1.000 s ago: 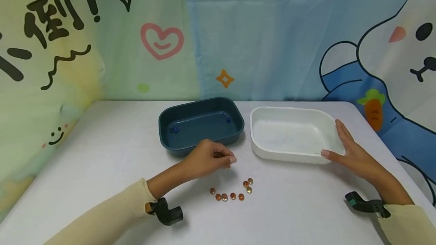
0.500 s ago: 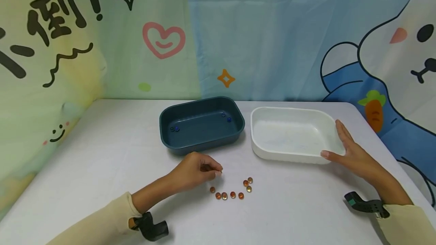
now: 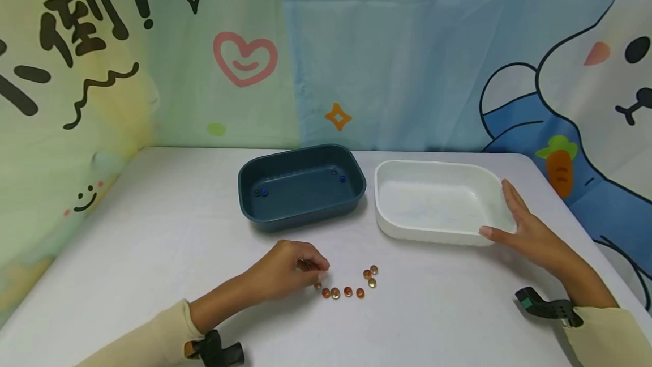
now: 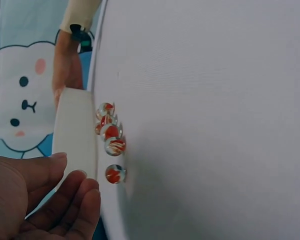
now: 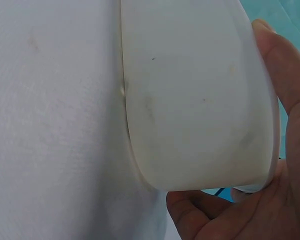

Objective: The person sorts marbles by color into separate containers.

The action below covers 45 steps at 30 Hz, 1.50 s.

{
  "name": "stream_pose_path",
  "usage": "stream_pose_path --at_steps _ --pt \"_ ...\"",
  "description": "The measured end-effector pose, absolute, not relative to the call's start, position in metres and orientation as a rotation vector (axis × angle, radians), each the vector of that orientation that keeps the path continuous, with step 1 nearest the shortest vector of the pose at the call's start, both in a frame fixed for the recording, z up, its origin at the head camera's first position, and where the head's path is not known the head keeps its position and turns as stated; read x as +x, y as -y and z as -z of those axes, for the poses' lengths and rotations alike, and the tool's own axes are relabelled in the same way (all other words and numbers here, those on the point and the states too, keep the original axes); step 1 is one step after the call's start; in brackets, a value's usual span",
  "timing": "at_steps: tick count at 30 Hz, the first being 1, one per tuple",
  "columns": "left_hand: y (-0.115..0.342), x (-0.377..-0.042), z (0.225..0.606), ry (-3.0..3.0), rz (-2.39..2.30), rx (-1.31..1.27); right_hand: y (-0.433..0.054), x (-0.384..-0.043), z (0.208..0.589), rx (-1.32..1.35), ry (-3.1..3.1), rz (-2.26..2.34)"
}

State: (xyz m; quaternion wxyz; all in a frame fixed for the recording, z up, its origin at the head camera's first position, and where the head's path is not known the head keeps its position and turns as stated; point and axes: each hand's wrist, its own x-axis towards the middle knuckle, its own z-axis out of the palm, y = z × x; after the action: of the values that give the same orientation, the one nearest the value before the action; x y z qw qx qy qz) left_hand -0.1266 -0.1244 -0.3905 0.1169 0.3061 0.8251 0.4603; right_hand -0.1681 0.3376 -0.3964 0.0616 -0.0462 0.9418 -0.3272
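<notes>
My left hand (image 3: 292, 268) hovers just over the left end of a loose row of orange-red glass marbles (image 3: 348, 291) on the white table. In the left wrist view its thumb and fingers (image 4: 65, 205) are loosely bent and apart, with nothing between them. The nearest marble (image 4: 115, 173) lies just beyond the fingertips; in the head view the hand partly covers it. My right hand (image 3: 532, 239) grips the right end of a white plastic tray (image 3: 433, 235). The right wrist view has its thumb and fingers around the corner of the tray wall (image 5: 200, 110).
Left of the white tray stands a dark teal tray (image 3: 300, 222) with several small blue marbles (image 3: 264, 192) inside. A printed cloth backdrop (image 3: 407, 61) hangs behind the table (image 3: 433, 316). Each wrist carries a black camera mount (image 3: 545, 303).
My left hand has moved from in front of the teal tray down and left to the orange-red marbles. My right hand and both trays have stayed put.
</notes>
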Motion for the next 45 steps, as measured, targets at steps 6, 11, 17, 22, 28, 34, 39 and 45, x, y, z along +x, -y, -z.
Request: stream_pose_path --at_steps 6,11,17,22,28,34,39,45 --pt "0.127 -0.121 0.402 -2.47 -1.376 0.827 -0.338 -0.167 0.398 -0.153 -2.828 1.004" --pt "0.129 -0.117 0.409 -2.409 -1.401 0.798 -0.34 -0.167 0.4 -0.145 -2.832 1.001" --pt "0.13 -0.115 0.412 -2.398 -1.387 0.798 -0.34 -0.168 0.4 -0.153 -2.831 1.014" --pt "0.128 -0.116 0.414 -2.378 -1.393 0.871 -0.34 -0.168 0.399 -0.147 -2.838 1.008" --pt "0.125 -0.117 0.416 -2.418 -1.339 0.947 -0.34 -0.169 0.399 -0.157 -2.845 1.007" --pt "0.126 -0.118 0.415 -2.485 -1.288 0.987 -0.34 -0.169 0.398 -0.162 -2.851 0.991" --pt "0.127 -0.118 0.413 -2.547 -1.313 0.915 -0.34 -0.169 0.399 -0.153 -2.845 0.991" --pt "0.127 -0.119 0.413 -2.533 -1.385 0.792 -0.341 -0.169 0.399 -0.147 -2.838 0.999"
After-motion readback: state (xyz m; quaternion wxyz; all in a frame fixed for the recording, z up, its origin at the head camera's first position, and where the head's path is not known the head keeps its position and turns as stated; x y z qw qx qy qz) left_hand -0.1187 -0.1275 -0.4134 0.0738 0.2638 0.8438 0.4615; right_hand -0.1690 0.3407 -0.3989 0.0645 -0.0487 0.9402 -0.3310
